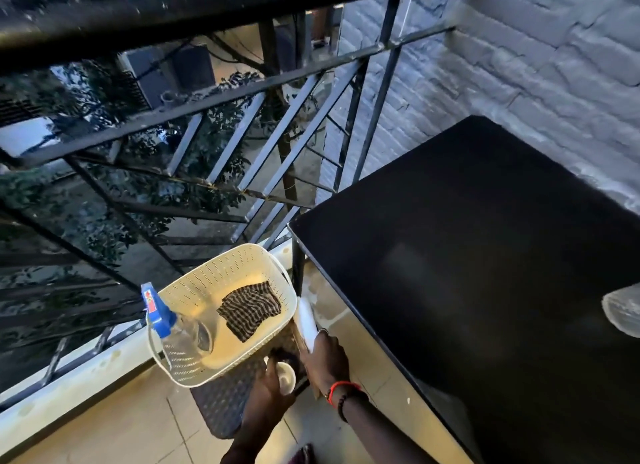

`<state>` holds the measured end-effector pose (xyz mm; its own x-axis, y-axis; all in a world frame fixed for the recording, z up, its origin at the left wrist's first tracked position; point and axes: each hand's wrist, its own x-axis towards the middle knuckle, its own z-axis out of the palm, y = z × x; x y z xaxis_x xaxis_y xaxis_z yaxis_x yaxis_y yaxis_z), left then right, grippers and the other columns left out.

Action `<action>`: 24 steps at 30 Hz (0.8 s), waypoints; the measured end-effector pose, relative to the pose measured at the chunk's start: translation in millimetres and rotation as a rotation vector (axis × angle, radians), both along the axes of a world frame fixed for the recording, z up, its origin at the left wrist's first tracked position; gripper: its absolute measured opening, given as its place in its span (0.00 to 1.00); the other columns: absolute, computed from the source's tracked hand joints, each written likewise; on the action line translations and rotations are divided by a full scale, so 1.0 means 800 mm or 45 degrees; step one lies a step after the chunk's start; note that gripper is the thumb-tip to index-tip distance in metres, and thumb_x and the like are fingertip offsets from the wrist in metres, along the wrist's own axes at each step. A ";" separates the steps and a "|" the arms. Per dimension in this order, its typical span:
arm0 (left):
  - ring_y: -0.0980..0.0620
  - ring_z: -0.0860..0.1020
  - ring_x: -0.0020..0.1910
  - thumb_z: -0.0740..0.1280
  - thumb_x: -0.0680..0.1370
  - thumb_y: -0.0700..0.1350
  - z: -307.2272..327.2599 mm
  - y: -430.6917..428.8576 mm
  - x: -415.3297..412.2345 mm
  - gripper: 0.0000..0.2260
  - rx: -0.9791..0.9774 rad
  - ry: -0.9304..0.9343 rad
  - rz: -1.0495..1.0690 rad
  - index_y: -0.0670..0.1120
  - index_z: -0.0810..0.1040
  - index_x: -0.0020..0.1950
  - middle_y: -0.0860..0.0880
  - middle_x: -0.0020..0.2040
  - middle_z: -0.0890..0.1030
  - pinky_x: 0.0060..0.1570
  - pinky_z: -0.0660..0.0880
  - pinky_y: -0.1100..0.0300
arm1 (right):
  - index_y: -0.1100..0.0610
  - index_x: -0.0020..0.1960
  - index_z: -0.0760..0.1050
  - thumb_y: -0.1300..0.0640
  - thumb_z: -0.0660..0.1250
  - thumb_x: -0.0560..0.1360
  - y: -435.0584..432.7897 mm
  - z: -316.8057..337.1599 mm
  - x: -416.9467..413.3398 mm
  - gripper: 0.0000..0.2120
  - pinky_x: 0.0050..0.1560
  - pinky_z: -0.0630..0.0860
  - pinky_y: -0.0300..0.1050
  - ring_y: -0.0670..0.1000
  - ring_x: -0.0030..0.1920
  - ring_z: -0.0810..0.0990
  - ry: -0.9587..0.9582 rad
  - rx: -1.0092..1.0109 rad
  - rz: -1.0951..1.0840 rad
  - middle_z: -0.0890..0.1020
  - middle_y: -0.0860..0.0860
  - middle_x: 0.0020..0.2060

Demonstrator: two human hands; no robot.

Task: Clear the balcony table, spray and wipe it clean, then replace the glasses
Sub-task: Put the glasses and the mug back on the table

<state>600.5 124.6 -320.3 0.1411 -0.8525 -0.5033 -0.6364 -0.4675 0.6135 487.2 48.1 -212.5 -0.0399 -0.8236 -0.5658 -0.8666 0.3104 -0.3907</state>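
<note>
L grip [273, 384] curls round small white cup [286, 377]; R grip [323, 359] grasps white tube-shaped obj [307, 319], both low beside basket [207, 280] w/ spray bottle [183, 337] & checked cloth [249, 309] inside. Glass [623, 311] sits on black table [485, 238], right edge.

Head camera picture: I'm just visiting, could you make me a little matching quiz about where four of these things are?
Things:
1. checked cloth
2. spray bottle
3. small white cup
4. long white object

Places:
A. held in the right hand
B. leaning at the left corner of the basket
C. held in the left hand
D. lying on the basket floor

Pairs: 1-D, 2-B, 3-C, 4-A
</note>
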 end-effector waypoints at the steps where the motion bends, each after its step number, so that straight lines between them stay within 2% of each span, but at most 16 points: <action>1: 0.37 0.79 0.52 0.74 0.65 0.44 0.012 0.002 -0.001 0.40 -0.011 -0.011 -0.026 0.39 0.60 0.73 0.37 0.56 0.80 0.46 0.73 0.57 | 0.57 0.60 0.70 0.52 0.66 0.73 0.005 0.009 -0.001 0.18 0.54 0.76 0.46 0.56 0.56 0.78 -0.002 -0.009 0.000 0.77 0.55 0.58; 4: 0.37 0.78 0.55 0.73 0.65 0.44 0.034 0.008 -0.004 0.41 -0.002 -0.043 -0.085 0.39 0.58 0.74 0.36 0.59 0.78 0.52 0.73 0.57 | 0.57 0.62 0.66 0.52 0.67 0.73 0.015 0.041 -0.007 0.21 0.54 0.77 0.47 0.55 0.57 0.78 0.003 -0.049 0.008 0.77 0.55 0.58; 7: 0.35 0.80 0.50 0.72 0.64 0.44 0.064 0.017 -0.012 0.38 -0.011 -0.015 -0.076 0.36 0.63 0.70 0.34 0.55 0.80 0.45 0.72 0.60 | 0.57 0.63 0.64 0.53 0.68 0.72 0.028 0.074 -0.016 0.24 0.54 0.76 0.47 0.57 0.58 0.77 -0.006 -0.082 0.023 0.77 0.56 0.58; 9: 0.38 0.80 0.50 0.74 0.66 0.44 0.094 0.021 -0.022 0.33 -0.015 -0.006 -0.056 0.37 0.66 0.66 0.36 0.53 0.80 0.44 0.72 0.60 | 0.57 0.62 0.64 0.52 0.68 0.71 0.040 0.097 -0.024 0.24 0.54 0.77 0.48 0.57 0.58 0.77 -0.014 -0.105 0.029 0.77 0.57 0.58; 11: 0.41 0.81 0.45 0.76 0.64 0.42 0.123 0.020 -0.029 0.27 -0.030 0.004 -0.060 0.36 0.68 0.57 0.37 0.45 0.80 0.38 0.70 0.60 | 0.57 0.60 0.66 0.52 0.69 0.70 0.051 0.115 -0.031 0.23 0.53 0.77 0.48 0.58 0.57 0.78 -0.043 -0.133 0.013 0.78 0.57 0.57; 13: 0.40 0.81 0.42 0.73 0.61 0.46 0.139 0.025 -0.030 0.26 -0.009 0.022 -0.093 0.41 0.65 0.53 0.39 0.40 0.78 0.35 0.69 0.58 | 0.57 0.60 0.67 0.51 0.69 0.70 0.066 0.136 -0.044 0.22 0.53 0.76 0.47 0.57 0.57 0.78 -0.062 -0.174 -0.014 0.78 0.57 0.57; 14: 0.38 0.81 0.44 0.72 0.62 0.51 0.149 0.029 -0.031 0.28 -0.030 -0.038 -0.117 0.42 0.64 0.55 0.40 0.42 0.79 0.36 0.69 0.57 | 0.57 0.59 0.67 0.51 0.69 0.70 0.076 0.148 -0.053 0.22 0.52 0.76 0.47 0.57 0.57 0.78 -0.079 -0.195 -0.037 0.79 0.57 0.57; 16: 0.36 0.81 0.45 0.67 0.62 0.56 0.155 0.034 -0.031 0.38 -0.121 -0.104 -0.181 0.36 0.64 0.65 0.37 0.47 0.82 0.36 0.70 0.56 | 0.57 0.59 0.68 0.49 0.70 0.70 0.093 0.170 -0.071 0.22 0.52 0.77 0.47 0.56 0.56 0.79 -0.112 -0.242 -0.076 0.79 0.56 0.57; 18: 0.38 0.81 0.51 0.69 0.65 0.54 0.184 0.039 -0.042 0.43 -0.139 -0.101 -0.231 0.35 0.58 0.73 0.37 0.55 0.80 0.40 0.73 0.61 | 0.58 0.58 0.70 0.46 0.68 0.71 0.113 0.196 -0.094 0.21 0.52 0.78 0.48 0.56 0.55 0.79 -0.135 -0.321 -0.105 0.80 0.56 0.56; 20: 0.42 0.78 0.58 0.72 0.68 0.49 0.217 0.039 -0.053 0.41 -0.230 -0.164 -0.297 0.39 0.56 0.75 0.38 0.61 0.77 0.52 0.72 0.62 | 0.58 0.56 0.71 0.44 0.66 0.72 0.130 0.220 -0.118 0.21 0.50 0.79 0.48 0.56 0.54 0.80 -0.156 -0.371 -0.143 0.80 0.55 0.55; 21: 0.42 0.81 0.54 0.71 0.67 0.51 0.222 0.036 -0.053 0.40 -0.366 -0.209 -0.355 0.39 0.58 0.73 0.37 0.58 0.79 0.51 0.73 0.62 | 0.58 0.55 0.71 0.43 0.66 0.72 0.136 0.230 -0.129 0.21 0.49 0.79 0.48 0.56 0.53 0.80 -0.157 -0.385 -0.158 0.80 0.55 0.54; 23: 0.43 0.84 0.37 0.66 0.60 0.60 0.217 0.031 -0.057 0.37 -0.381 -0.115 -0.560 0.43 0.64 0.64 0.39 0.42 0.83 0.39 0.73 0.61 | 0.57 0.54 0.70 0.44 0.65 0.71 0.155 0.251 -0.159 0.19 0.48 0.78 0.48 0.57 0.53 0.80 -0.145 -0.409 -0.212 0.81 0.55 0.53; 24: 0.44 0.83 0.32 0.65 0.58 0.62 0.203 0.026 -0.059 0.35 -0.408 -0.128 -0.606 0.47 0.64 0.60 0.42 0.37 0.83 0.35 0.72 0.61 | 0.57 0.53 0.70 0.44 0.66 0.71 0.164 0.260 -0.174 0.19 0.48 0.78 0.49 0.57 0.52 0.80 -0.151 -0.408 -0.255 0.81 0.55 0.52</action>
